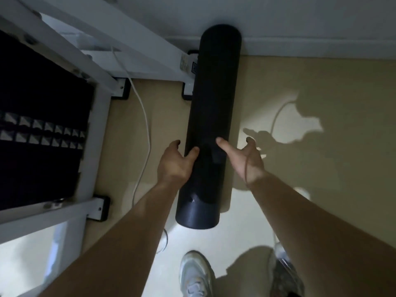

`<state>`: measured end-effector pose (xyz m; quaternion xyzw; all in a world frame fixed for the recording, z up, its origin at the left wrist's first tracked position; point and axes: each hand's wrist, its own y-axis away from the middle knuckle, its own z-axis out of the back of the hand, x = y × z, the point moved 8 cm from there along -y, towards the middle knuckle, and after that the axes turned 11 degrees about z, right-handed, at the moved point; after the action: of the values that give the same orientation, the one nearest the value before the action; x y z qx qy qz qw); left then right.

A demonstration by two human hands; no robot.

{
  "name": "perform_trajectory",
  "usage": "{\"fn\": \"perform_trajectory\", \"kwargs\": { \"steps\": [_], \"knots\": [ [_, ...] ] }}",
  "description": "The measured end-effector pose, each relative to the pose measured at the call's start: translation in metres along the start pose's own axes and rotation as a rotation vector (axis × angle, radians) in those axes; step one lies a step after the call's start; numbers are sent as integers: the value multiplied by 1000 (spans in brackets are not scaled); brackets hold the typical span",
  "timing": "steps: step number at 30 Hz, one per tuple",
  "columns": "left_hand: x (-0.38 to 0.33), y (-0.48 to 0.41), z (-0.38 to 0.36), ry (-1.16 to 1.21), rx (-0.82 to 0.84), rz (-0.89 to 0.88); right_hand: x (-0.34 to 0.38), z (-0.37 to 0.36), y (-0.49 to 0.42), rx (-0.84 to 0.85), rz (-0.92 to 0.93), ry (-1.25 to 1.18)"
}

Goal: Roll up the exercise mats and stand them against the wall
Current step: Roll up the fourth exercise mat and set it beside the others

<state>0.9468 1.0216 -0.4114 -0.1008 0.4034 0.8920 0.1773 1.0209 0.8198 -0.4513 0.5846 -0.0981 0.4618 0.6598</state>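
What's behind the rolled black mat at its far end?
White baseboard and wall run behind the rolled mat; a white frame foot pokes out on its left. Where the mat's end meets them is covered.

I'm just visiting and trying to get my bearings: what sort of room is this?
Probably a home gym or workout room: a rolled black exercise mat is propped by the wall, beside a white metal equipment frame on black rubber feet, on a smooth beige floor.
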Motion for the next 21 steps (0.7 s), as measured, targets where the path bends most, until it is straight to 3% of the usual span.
{"fn": "perform_trajectory", "kwargs": {
  "steps": [7,12,21],
  "knots": [
    [-15,137,12,-291,171,-97,7,118,115,-43,-7,232],
    [-47,223,7,-379,151,-244,11,194,210,-151,50,323],
    [-13,419,-46,-556,278,-461,-86,282,422,-168,-24,470]
  ]
}}
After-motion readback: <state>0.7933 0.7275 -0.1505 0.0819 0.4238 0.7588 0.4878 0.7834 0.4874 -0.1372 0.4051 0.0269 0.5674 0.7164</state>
